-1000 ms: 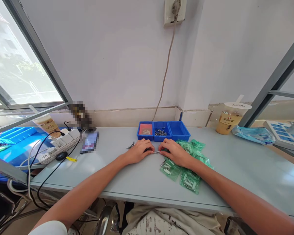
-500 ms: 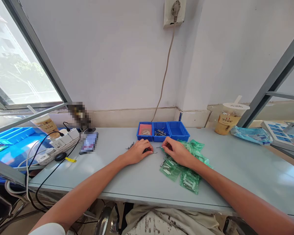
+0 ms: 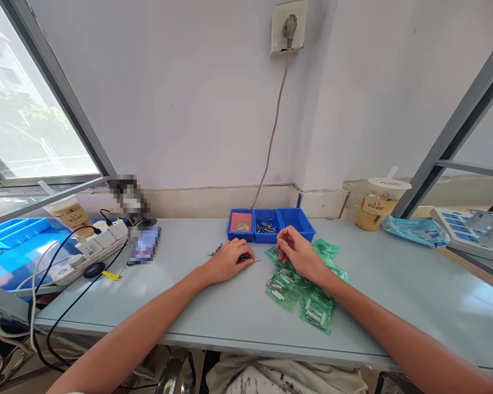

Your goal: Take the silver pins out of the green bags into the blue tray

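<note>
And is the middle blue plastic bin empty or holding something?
Holding something: thin silvery metal pieces lie jumbled inside the middle blue plastic bin, visible through its open top.

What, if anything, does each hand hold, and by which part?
Left hand: a slim metal pin, by one end, the other protruding. Right hand: cannot tell whether it holds anything.

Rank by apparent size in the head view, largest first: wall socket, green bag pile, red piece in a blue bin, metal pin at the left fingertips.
1. Green bag pile, partly hidden
2. Wall socket
3. Red piece
4. Metal pin
</note>
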`<state>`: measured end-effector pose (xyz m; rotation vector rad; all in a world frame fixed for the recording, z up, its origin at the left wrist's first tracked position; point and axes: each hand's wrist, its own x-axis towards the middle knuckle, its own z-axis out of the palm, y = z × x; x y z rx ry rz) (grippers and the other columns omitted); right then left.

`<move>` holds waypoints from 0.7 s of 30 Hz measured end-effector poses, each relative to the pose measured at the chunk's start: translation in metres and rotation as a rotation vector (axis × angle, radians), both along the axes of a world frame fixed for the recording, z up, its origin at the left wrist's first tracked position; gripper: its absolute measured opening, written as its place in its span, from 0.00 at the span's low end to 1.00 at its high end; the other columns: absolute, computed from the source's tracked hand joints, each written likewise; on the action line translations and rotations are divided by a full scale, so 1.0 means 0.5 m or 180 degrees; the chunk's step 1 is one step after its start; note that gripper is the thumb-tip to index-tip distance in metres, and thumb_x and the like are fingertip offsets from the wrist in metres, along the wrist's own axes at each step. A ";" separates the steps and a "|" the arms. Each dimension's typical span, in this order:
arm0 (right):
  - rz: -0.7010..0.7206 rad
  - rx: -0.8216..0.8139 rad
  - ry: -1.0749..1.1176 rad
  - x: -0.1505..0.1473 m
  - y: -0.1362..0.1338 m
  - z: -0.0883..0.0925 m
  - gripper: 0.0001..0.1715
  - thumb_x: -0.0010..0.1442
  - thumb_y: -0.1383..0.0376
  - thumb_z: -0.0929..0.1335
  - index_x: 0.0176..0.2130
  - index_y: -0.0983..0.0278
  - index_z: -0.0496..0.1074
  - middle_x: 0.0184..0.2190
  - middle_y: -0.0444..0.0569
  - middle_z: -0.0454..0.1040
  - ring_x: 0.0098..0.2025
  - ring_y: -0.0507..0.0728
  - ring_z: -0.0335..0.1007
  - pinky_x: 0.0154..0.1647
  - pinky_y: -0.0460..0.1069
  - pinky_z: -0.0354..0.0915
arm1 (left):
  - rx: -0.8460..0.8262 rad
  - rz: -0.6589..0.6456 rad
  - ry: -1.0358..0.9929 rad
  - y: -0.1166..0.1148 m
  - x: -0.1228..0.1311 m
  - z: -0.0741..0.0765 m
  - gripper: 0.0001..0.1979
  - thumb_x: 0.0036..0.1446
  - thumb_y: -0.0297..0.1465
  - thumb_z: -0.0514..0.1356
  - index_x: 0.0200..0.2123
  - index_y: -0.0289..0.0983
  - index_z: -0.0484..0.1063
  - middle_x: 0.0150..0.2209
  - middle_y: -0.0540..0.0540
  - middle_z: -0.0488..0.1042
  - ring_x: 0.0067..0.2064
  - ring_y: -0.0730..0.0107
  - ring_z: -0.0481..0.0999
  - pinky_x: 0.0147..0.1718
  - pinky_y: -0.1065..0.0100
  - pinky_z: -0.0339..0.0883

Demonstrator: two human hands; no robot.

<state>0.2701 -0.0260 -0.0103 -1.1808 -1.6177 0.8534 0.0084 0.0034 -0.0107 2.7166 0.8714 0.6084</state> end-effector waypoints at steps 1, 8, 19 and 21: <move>-0.0020 0.0011 0.0045 0.001 0.002 0.000 0.09 0.69 0.54 0.64 0.43 0.56 0.65 0.32 0.41 0.72 0.28 0.55 0.73 0.27 0.51 0.70 | -0.0003 0.0000 -0.0004 -0.001 0.000 0.001 0.10 0.74 0.39 0.56 0.44 0.41 0.74 0.44 0.47 0.75 0.47 0.61 0.71 0.47 0.61 0.62; -0.0041 -0.0099 0.0113 0.014 0.003 0.004 0.19 0.67 0.46 0.66 0.45 0.57 0.70 0.25 0.39 0.65 0.25 0.54 0.63 0.23 0.48 0.62 | -0.0027 0.0004 0.0000 -0.003 0.001 0.005 0.12 0.74 0.40 0.55 0.44 0.41 0.74 0.43 0.47 0.74 0.46 0.62 0.71 0.47 0.61 0.62; -0.0042 -0.0373 0.0377 0.010 -0.005 0.012 0.27 0.63 0.39 0.67 0.43 0.58 0.73 0.26 0.40 0.63 0.21 0.51 0.55 0.20 0.47 0.53 | -0.0061 0.0038 -0.0001 -0.001 0.001 0.000 0.09 0.74 0.38 0.56 0.44 0.41 0.73 0.44 0.47 0.74 0.47 0.62 0.70 0.47 0.62 0.61; -0.0040 -0.0337 0.0407 0.010 -0.005 0.010 0.26 0.64 0.40 0.67 0.45 0.59 0.74 0.27 0.41 0.65 0.22 0.51 0.56 0.20 0.47 0.53 | -0.0050 0.0036 0.0002 -0.002 0.001 0.000 0.09 0.74 0.38 0.56 0.44 0.41 0.73 0.44 0.47 0.74 0.47 0.62 0.70 0.47 0.62 0.61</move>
